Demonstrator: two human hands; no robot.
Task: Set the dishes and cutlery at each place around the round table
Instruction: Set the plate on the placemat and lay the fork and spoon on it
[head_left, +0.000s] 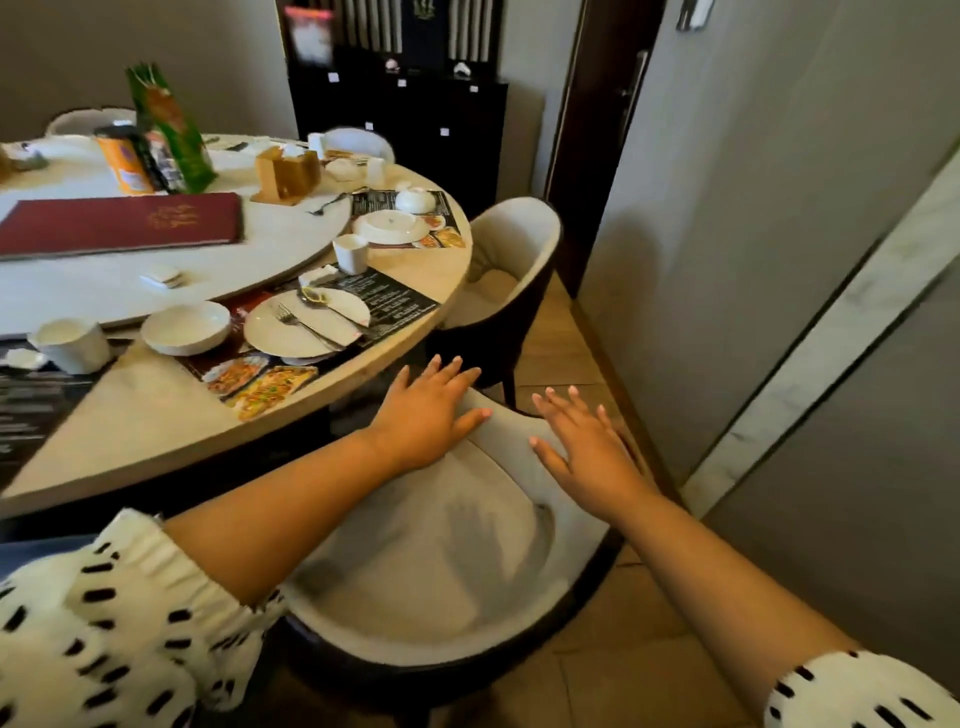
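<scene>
The nearest dishes lie up and to the left of the left hand (431, 410), on the tabletop (145, 426). A white plate (270, 338) has a fork (306, 325) and a spoon (314, 297) lying across it. A shallow bowl (186, 326) sits just beside the plate, on the side away from the hands, and a white cup (350, 253) stands beyond.

The crockery looks like glazed ceramic: stiff, smooth, fairly heavy and likely to chip. I would lift the plate by its rim with the thumb on top, and cradle the bowl from below. The loose metal cutlery would probably slide if the plate tilted, so it is better lifted off first by the handles.

Neither hand holds anything. The left hand lies flat, fingers spread, at the pale edge of the chair (441, 561). The right hand (587, 447) is also spread, over the same chair. Whether either hand presses down or only hovers is unclear.

A printed placemat (400, 301) is partly hidden under the plate. Further past the left hand a second plate (389, 227) sits at another place. The tabletop's far and left sides are cut off, so the remaining places cannot be judged.
</scene>
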